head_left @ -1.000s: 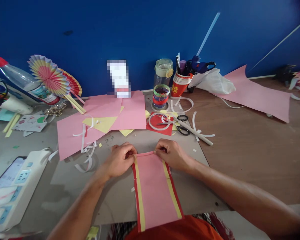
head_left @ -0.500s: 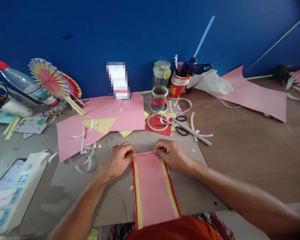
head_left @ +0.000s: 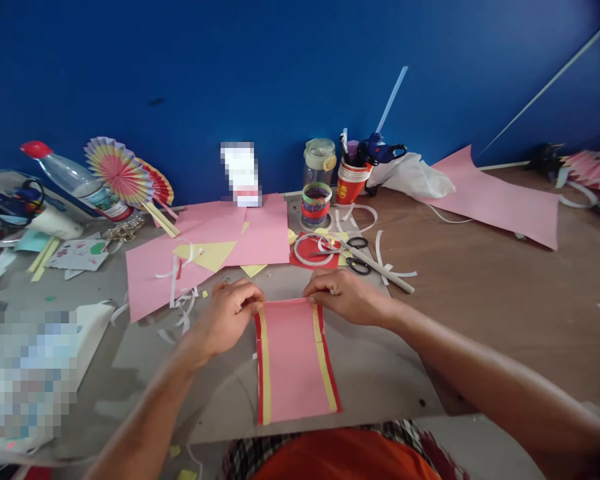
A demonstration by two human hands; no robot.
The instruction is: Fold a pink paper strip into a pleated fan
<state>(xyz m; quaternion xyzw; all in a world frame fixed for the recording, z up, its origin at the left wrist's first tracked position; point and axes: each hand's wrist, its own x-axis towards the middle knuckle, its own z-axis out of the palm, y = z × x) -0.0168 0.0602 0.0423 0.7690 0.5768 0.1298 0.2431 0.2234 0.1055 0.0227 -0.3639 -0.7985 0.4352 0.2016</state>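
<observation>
A long pink paper strip [head_left: 293, 360] with yellow and red bands along both sides lies on a grey board [head_left: 380, 373] in front of me. My left hand [head_left: 225, 317] pinches the strip's far left corner with closed fingers. My right hand [head_left: 345, 297] pinches the far right corner the same way. The far edge of the strip is folded over between the two hands.
Pink sheets [head_left: 215, 247] and white paper curls lie beyond the hands. Scissors [head_left: 353, 257], a white stick [head_left: 380, 267], tape rolls [head_left: 316, 200], a red cup of pens [head_left: 350, 180] and a jar stand behind. A folded paper fan [head_left: 123, 173] and bottle [head_left: 80, 183] are left.
Both hands and the strip's far edge have drawn a little nearer to me, and the strip looks shorter. The camera has tilted, showing more of the table's front.
</observation>
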